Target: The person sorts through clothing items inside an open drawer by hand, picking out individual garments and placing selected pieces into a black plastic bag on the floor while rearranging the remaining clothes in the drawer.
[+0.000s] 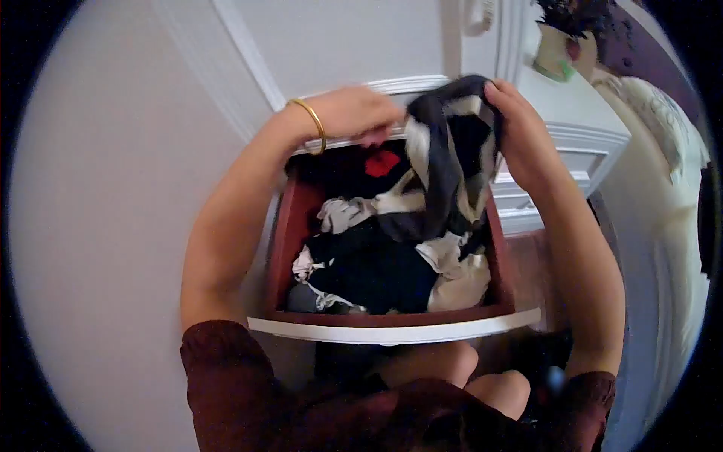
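Note:
A dark grey and cream garment hangs in a loose loop over the drawer, its lower end touching the clothes inside. My right hand grips its top right edge, thumb on the near side. Close to the garment's left side is my left hand, its fingers curled and smeared by motion, so I cannot tell whether it holds the cloth. Below both hands, the pulled-out drawer has reddish-brown inner walls and a white front. In it lie black cloth, beige cloth, pale grey cloth and a red piece.
A white cabinet with raised trim rises behind the drawer. To the right stands a white nightstand bearing a plant pot. Beyond it is a bed with pale bedding. My knees are just below the drawer front.

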The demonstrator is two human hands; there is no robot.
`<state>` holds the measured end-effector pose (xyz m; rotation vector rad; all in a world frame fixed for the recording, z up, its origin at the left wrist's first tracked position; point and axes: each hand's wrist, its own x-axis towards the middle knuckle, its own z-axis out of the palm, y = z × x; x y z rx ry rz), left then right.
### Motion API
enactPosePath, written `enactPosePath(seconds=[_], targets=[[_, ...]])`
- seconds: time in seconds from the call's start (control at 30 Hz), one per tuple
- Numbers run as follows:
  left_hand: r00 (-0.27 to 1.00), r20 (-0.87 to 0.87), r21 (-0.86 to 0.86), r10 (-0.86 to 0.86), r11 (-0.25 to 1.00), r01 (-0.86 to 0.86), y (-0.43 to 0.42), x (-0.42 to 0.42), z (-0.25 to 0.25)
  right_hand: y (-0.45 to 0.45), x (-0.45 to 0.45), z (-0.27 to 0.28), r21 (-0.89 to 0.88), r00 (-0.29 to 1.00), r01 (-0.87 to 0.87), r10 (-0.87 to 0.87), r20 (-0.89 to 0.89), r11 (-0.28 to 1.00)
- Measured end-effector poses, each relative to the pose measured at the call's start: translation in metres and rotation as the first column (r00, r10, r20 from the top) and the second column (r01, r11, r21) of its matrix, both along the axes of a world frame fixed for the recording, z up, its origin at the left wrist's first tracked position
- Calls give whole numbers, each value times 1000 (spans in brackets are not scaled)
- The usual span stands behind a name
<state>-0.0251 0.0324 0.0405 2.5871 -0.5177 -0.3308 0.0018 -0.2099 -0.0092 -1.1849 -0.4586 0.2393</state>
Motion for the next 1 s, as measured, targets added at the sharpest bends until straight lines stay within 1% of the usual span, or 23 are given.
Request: enactPosePath(seconds=[0.07,0.1,0.13,0.17,0.2,0.23,0.27,0.3,0.33,0.37,0.4,0.43,0.47,0.5,0.6,0.63,0.67,0.7,0.73,0.8,0.87,0.9,1.0], targets=[[957,-242,336,159,939,-71,43,12,-51,1,2,-19,-207,991,84,-60,119,975],[946,-190,627,263,774,-89,67,22,-91,7,1,-31,-317,974,116,-45,223,941],[991,-63,800,122,599,-23,77,16,-124,17,-4,-42,-447,930,188,-13,366,875],[969,-95,861,230,507,-36,82,9,-150,26,-7,-59,-497,881,185,81,466,848],[960,-94,848,265,527,-63,100,11,-190,33,-9,-75,-579,778,299,158,608,758],[919,47,728,392,617,-300,130,23,-249,39,-14,-87,-587,609,386,282,741,711],[966,-19,822,259,554,-133,129,12,-253,44,-31,-88,-696,580,461,407,706,550],[970,-73,720,230,686,-109,145,11,-272,45,-39,-101,-680,497,505,465,733,532],[985,-166,614,47,787,66,159,20,-285,47,-41,-114,-664,414,543,524,745,514],[959,-243,480,-144,842,248,172,29,-298,48,-39,-119,-682,419,551,547,724,481],[922,-381,236,69,972,24,171,25,-292,48,-38,-124,-700,422,554,572,703,451],[822,-520,3,233,962,-271,170,20,-286,49,-36,-129,-714,422,557,596,683,424],[624,-673,-82,397,798,-597,131,2,-236,50,-33,-132,-686,422,562,554,718,461],[688,-640,-163,343,814,-558,106,-12,-206,51,-33,-130,-697,405,595,600,690,400],[691,-343,-64,636,719,-693,97,-5,-189,45,-32,-135,-675,373,662,638,674,325],[801,-286,-214,525,780,-588,101,1,-172,43,-35,-140,-671,368,669,641,673,321],[836,-275,-362,475,754,-547,101,-1,-141,41,-36,-141,-670,368,673,644,670,312],[871,-260,-501,416,714,-490,99,-4,-110,40,-37,-139,-667,364,678,648,669,308],[858,-307,-631,412,586,-508,92,-15,-74,40,-37,-138,-664,358,681,652,669,307],[855,-356,-620,378,589,-519,99,-25,-24,41,-36,-143,-648,346,684,633,693,336],[772,-224,-501,595,609,-615,105,-27,-5,41,-37,-142,-651,356,684,627,693,331],[791,-168,-395,588,695,-601,101,-32,9,39,-38,-141,-653,358,682,627,692,331],[882,76,-469,465,797,-380,94,-34,3,35,-41,-142,-638,349,682,609,713,357]])
